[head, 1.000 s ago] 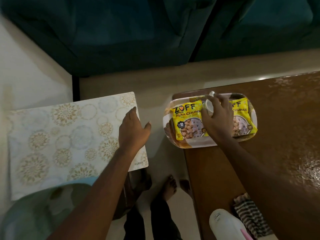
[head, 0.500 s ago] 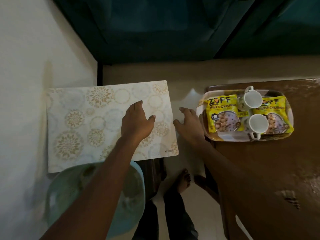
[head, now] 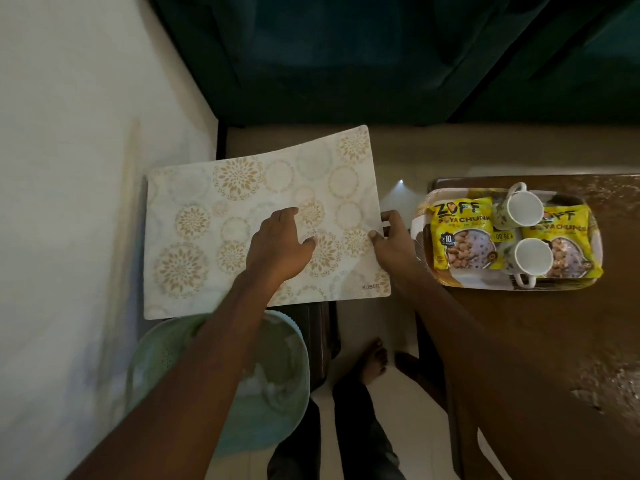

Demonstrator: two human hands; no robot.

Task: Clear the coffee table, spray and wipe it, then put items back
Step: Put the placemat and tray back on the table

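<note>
The patterned placemat (head: 221,216) lies off the coffee table (head: 536,341), to its left. It sits over a dark stand that is mostly hidden beneath it, and a strip of floor separates it from the table edge.

Your left hand (head: 280,247) rests flat on the mat's centre with the fingers extended, gripping nothing. This probably pins the sheet so it does not slide. Your right hand (head: 391,244) pinches the mat's right edge, thumb on top and fingers curled behind. That is the grip a thin, flexible sheet needs before it can be lifted.

The mat is likely to sag when raised, so support it at two points.

On the table's near-left corner stands the tray (head: 460,282). It carries two yellow snack packets (head: 457,237) with two white cups (head: 517,209) resting on them. The tray's position there leaves the rest of the glossy tabletop in view uncovered.

A pale green basket (head: 277,410) sits below the mat, under your left forearm.
</note>
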